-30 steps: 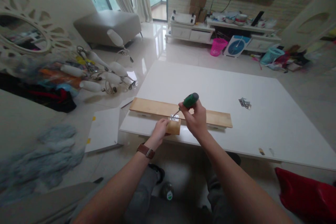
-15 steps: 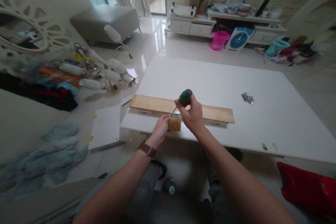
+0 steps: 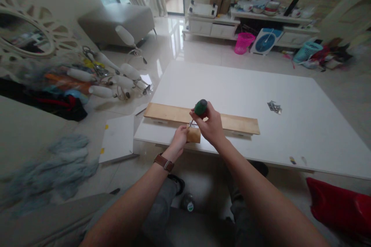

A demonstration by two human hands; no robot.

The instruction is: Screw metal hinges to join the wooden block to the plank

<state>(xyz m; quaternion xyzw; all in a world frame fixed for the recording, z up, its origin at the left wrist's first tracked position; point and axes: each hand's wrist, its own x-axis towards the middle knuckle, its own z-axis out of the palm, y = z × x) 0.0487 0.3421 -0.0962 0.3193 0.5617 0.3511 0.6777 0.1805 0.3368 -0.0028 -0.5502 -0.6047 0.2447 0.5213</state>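
Note:
My right hand is wrapped round a green-handled screwdriver, whose tip points down at a small metal hinge. The hinge sits where a long wooden plank meets a small wooden block on the white table. My left hand, with a brown watch on its wrist, grips the left side of that block at the table's near edge.
A few loose metal hinges lie on the table to the right. A white panel lies on the floor at the left, near a chandelier. A red bag sits at the lower right. My knees are under the table's edge.
The screwdriver handle has tipped more upright and shifted slightly left over the hinge. My left hand stays on the block. The view has moved a little.

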